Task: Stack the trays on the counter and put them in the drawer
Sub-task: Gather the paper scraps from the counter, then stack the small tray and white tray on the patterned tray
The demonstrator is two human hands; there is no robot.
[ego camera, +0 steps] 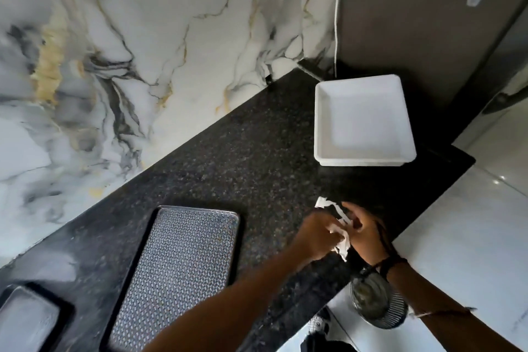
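A white square tray (363,120) sits at the far right end of the black speckled counter (251,157). A long patterned grey tray (177,274) lies near the front left, partly under my left forearm. A dark-rimmed tray (25,320) shows at the bottom left corner, cut off by the frame. My left hand (314,237) and my right hand (364,234) meet over the counter's front right edge, both gripping a crumpled white piece of paper (340,237). Neither hand touches any tray.
A marble-patterned wall (143,37) backs the counter. A grey cabinet side (414,23) stands behind the white tray. Below the counter edge, a small round bin (377,303) rests on the glossy white floor (471,237).
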